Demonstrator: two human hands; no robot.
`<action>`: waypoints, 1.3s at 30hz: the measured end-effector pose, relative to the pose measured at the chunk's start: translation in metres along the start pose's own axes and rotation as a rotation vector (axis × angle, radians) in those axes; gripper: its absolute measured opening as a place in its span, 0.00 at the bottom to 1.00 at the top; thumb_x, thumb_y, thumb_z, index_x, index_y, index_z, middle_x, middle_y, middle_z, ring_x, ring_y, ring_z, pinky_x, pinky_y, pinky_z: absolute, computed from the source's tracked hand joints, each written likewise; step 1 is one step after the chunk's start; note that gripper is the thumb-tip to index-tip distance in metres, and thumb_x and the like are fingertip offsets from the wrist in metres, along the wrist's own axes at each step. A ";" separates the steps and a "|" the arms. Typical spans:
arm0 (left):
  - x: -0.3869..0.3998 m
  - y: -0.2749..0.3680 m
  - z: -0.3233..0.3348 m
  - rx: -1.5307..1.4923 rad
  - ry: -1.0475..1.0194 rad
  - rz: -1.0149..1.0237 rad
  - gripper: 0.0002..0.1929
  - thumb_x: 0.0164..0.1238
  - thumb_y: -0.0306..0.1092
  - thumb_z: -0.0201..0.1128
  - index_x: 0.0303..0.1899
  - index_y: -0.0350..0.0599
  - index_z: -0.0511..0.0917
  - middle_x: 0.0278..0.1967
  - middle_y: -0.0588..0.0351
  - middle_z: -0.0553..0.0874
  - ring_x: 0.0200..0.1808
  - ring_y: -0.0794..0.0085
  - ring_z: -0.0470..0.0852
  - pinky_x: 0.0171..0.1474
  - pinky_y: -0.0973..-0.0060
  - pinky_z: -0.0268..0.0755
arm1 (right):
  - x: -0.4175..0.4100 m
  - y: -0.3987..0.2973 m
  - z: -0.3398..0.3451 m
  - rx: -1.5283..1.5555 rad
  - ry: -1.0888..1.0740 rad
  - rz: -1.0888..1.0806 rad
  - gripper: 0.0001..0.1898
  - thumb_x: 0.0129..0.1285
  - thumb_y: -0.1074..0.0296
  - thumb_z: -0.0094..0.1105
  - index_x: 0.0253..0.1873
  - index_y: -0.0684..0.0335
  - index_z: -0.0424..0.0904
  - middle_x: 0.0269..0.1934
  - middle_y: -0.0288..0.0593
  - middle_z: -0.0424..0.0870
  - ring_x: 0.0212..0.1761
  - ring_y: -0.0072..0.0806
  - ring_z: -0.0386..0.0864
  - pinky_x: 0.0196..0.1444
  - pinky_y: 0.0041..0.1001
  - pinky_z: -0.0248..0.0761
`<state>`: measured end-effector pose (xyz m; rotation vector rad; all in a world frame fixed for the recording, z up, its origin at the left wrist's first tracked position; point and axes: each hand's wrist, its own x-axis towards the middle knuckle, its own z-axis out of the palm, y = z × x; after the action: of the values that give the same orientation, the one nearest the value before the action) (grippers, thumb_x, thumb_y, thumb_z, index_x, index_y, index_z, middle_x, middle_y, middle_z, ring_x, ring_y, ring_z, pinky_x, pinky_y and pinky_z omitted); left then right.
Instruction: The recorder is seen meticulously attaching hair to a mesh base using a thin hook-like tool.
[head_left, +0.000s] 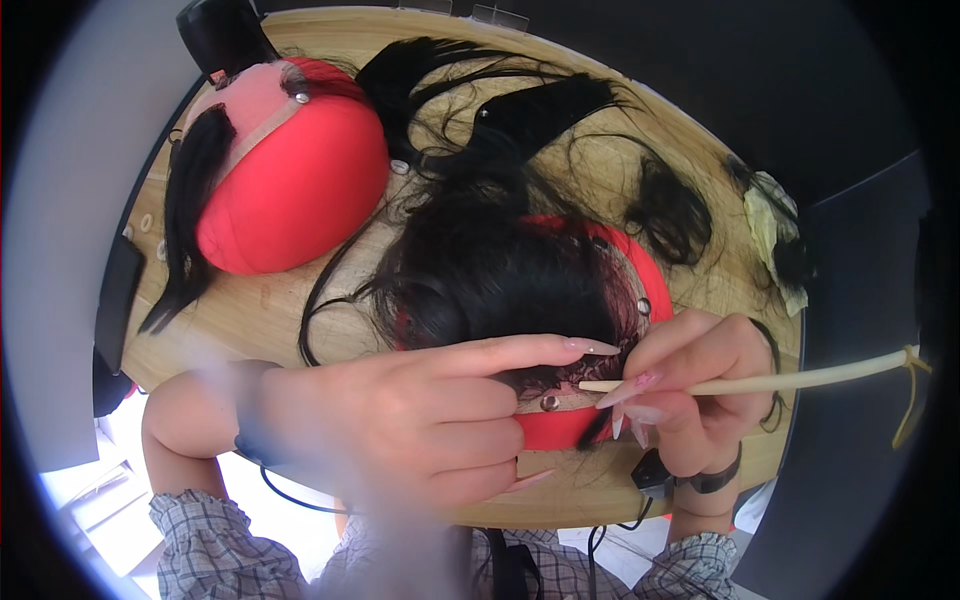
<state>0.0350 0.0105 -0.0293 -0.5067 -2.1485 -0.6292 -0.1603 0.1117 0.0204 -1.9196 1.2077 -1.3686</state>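
In front of me lies a red wig block (652, 270) carrying a lace wig cap with black hair (510, 277), held by round-headed pins along a beige band (574, 399). My left hand (450, 420) rests at its near side, index finger stretched over the hair and lace, the other fingers curled; its palm side is hidden. My right hand (690, 382) grips a pale, slim hooking-needle handle (810, 379), whose tip points at the lace just below my left index finger. A dark lock of hair (596, 429) hangs beneath my right fingertips.
A second red wig block (307, 180) with a partly haired cap stands at the left, near a black cylinder (225, 37). Hair bundles (544, 112) and a loose tangle (671, 210) lie behind. Crumpled pale paper (769, 225) sits right, beside dark panels (862, 247).
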 end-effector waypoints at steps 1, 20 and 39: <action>0.000 0.000 0.001 0.011 0.008 0.001 0.18 0.56 0.23 0.66 0.13 0.44 0.67 0.14 0.63 0.64 0.15 0.78 0.61 0.59 0.41 0.76 | 0.001 -0.001 -0.002 -0.006 -0.021 -0.002 0.12 0.65 0.67 0.65 0.37 0.65 0.69 0.27 0.48 0.79 0.17 0.17 0.73 0.18 0.15 0.63; 0.001 0.001 -0.001 0.012 -0.017 -0.011 0.18 0.57 0.21 0.64 0.13 0.44 0.66 0.15 0.62 0.65 0.15 0.78 0.61 0.59 0.41 0.76 | -0.001 -0.006 -0.001 0.207 0.044 0.146 0.06 0.63 0.81 0.62 0.39 0.71 0.73 0.30 0.52 0.83 0.27 0.24 0.82 0.28 0.20 0.74; 0.000 -0.001 0.001 -0.016 0.019 0.006 0.18 0.56 0.22 0.64 0.14 0.44 0.66 0.15 0.62 0.64 0.15 0.78 0.60 0.58 0.41 0.77 | -0.001 0.000 -0.003 0.440 0.069 0.221 0.04 0.63 0.85 0.54 0.42 0.75 0.74 0.32 0.52 0.85 0.27 0.22 0.83 0.28 0.17 0.75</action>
<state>0.0336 0.0104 -0.0298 -0.5137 -2.1245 -0.6457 -0.1630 0.1123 0.0208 -1.4049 1.0103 -1.4461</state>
